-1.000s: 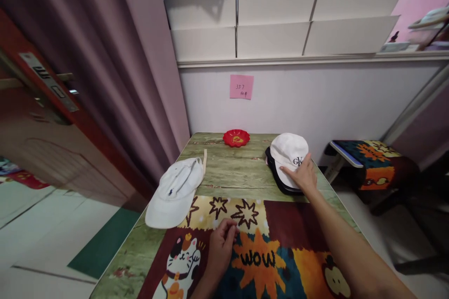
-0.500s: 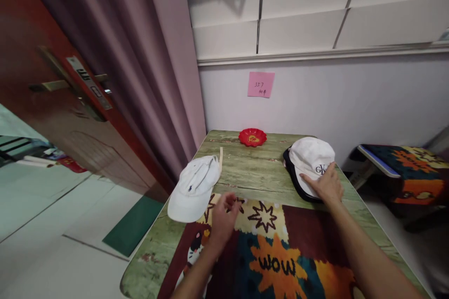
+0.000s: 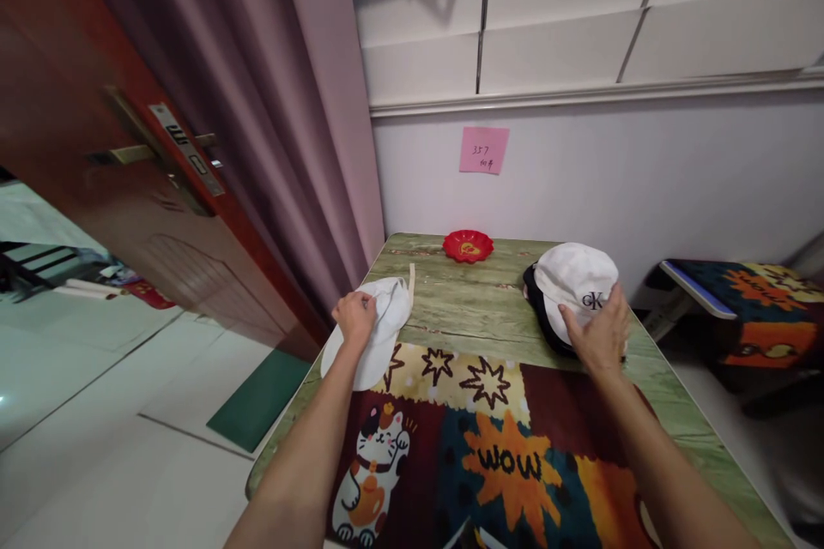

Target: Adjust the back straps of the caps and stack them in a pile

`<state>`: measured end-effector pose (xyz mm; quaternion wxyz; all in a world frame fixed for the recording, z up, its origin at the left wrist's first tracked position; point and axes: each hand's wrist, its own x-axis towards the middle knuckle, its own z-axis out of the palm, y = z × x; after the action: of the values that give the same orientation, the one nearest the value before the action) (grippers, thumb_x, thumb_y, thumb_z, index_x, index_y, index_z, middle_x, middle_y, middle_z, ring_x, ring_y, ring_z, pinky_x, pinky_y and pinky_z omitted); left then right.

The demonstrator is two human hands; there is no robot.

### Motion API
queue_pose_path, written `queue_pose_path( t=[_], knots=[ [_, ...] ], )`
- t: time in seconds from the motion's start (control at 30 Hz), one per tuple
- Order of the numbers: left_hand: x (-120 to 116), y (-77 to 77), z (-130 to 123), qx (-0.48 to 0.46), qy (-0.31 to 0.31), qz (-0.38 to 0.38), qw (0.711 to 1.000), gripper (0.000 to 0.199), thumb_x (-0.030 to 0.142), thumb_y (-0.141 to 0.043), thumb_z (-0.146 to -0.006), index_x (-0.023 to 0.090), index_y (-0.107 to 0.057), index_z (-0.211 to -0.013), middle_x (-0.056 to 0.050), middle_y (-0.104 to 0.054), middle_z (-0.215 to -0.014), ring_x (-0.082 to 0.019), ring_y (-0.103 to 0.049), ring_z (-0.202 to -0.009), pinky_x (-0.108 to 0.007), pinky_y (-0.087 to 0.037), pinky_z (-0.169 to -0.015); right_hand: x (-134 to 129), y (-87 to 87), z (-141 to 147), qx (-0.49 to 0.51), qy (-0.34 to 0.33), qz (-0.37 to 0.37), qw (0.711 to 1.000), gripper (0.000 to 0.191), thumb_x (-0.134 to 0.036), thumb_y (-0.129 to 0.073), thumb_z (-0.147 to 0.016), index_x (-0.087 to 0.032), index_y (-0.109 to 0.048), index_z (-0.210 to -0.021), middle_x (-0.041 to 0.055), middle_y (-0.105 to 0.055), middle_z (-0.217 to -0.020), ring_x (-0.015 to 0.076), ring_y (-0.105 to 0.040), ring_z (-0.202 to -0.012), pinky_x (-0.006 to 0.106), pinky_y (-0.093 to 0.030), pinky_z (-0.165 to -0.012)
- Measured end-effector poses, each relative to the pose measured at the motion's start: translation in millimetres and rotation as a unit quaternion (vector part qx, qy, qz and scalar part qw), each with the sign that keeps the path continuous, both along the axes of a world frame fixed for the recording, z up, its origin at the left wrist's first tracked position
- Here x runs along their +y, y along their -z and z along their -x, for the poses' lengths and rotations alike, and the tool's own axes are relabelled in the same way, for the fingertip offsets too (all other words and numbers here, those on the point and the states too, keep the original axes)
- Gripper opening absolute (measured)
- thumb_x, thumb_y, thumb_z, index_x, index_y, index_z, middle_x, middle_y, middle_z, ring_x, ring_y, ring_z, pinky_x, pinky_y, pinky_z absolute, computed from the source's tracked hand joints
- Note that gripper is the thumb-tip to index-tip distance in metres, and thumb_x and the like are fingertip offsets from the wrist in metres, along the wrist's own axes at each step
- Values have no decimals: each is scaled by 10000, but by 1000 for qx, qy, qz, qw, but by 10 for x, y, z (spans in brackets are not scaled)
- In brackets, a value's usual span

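A white cap (image 3: 379, 356) lies at the left of the table, brim toward me, its pale strap sticking up at the far side. My left hand (image 3: 356, 317) is on its crown, fingers curled in and closed; the fingertips are partly hidden. At the right, a white cap with the letters CK (image 3: 575, 279) sits on top of a black cap (image 3: 548, 328), of which only the edge shows. My right hand (image 3: 602, 333) grips the white one's right side, thumb on the front and fingers round the side.
A red scalloped dish (image 3: 469, 246) stands at the table's far edge by the wall. A patterned cloth (image 3: 489, 446) covers the near part of the wood-grain table (image 3: 463, 300). A pink note (image 3: 484, 150) is on the wall. A door (image 3: 193, 240) stands left, a cloth-covered stool (image 3: 760, 300) right.
My left hand has moved left and away from me, from above the cloth onto the left white cap. My right hand stays at the CK cap. The view has shifted slightly.
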<state>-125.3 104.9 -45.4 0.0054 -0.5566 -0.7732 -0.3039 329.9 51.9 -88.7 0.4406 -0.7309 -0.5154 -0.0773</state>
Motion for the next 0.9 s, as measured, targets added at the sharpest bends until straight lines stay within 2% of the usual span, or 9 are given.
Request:
queue_pose_path(
  t=[0.13, 0.23, 0.3, 0.43, 0.53, 0.6, 0.7, 0.83, 0.9],
  knots=[
    [-95, -201, -2, -9, 14, -51, 999, 124, 229, -552, -842, 198, -671, -825, -91, -730, -1040, -283, -618, -1059, -409, -423, -965, -135, -218, 429, 72, -108, -23, 991, 932, -582, -604, -853, -91, -247, -1561, 253, -386, -1537, 392, -358, -1432, 569, -324, -1144],
    [-269, -429, -117, -58, 91, -144, 984, 108, 264, -580, -844, 211, -643, -775, -67, -728, -1023, -247, -640, -1027, -368, -455, -956, -175, -326, 829, 231, -231, -2, 945, 828, -593, -643, -837, -161, -396, -1499, 203, -497, -1475, 354, -488, -1347, 539, -397, -1108],
    [-443, -610, -260, -101, 149, -198, 963, 138, 293, -599, -855, 211, -641, -752, -58, -722, -1020, -231, -650, -1008, -357, -472, -945, -162, -384, 1091, 376, -309, 44, 872, 733, -606, -690, -805, -204, -526, -1396, 168, -574, -1414, 331, -547, -1300, 496, -438, -1089],
    [-872, -956, -599, -173, 221, -240, 929, 125, 299, -641, -871, 207, -664, -789, -48, -708, -1040, -201, -657, -1006, -342, -480, -957, -87, -524, 1466, 598, -340, 185, 702, 576, -697, -656, -796, -224, -686, -1123, 141, -702, -1225, 306, -658, -1150, 469, -501, -1012],
    [-1171, -1078, -762, -207, 283, -225, 909, 92, 276, -656, -879, 212, -676, -816, -53, -706, -1056, -202, -652, -1026, -352, -474, -974, -59, -671, 1543, 699, -383, 199, 570, 562, -723, -560, -848, -225, -692, -1072, 113, -747, -1111, 280, -694, -1070, 445, -544, -933],
    [-1299, -1061, -798, -244, 363, -169, 883, 83, 273, -674, -874, 216, -686, -815, -62, -709, -1069, -210, -648, -1043, -355, -474, -971, -84, -776, 1504, 739, -403, 155, 517, 436, -581, -673, -833, -227, -693, -1088, 74, -766, -1051, 261, -706, -1020, 406, -555, -908],
    [-1335, -908, -793, -351, 454, -70, 816, 158, 373, -707, -852, 217, -710, -829, -83, -687, -1199, -250, -608, -1167, -371, -447, -1016, -185, -914, 1389, 756, -421, 123, 486, 415, -258, -794, -718, -227, -696, -1120, 21, -774, -982, 215, -721, -891, 333, -562, -854],
    [-1184, -623, -849, -505, 332, 70, 793, 468, 626, -581, -878, 235, -699, -1107, -99, -668, -1270, -269, -597, -1189, -379, -442, -986, -363, -1036, 1316, 762, -453, 137, 442, 484, -159, -764, -684, -247, -679, -1152, -18, -756, -863, 169, -709, -721, 293, -566, -744],
    [-1087, -548, -941, -560, 313, 206, 739, 646, 742, -446, -880, 192, -708, -1096, -119, -725, -1109, -264, -660, -1029, -366, -478, -876, -413, -1085, 1326, 758, -466, 150, 431, 507, -188, -766, -678, -249, -662, -1170, -20, -744, -810, 169, -703, -687, 297, -567, -713]
  ],
)
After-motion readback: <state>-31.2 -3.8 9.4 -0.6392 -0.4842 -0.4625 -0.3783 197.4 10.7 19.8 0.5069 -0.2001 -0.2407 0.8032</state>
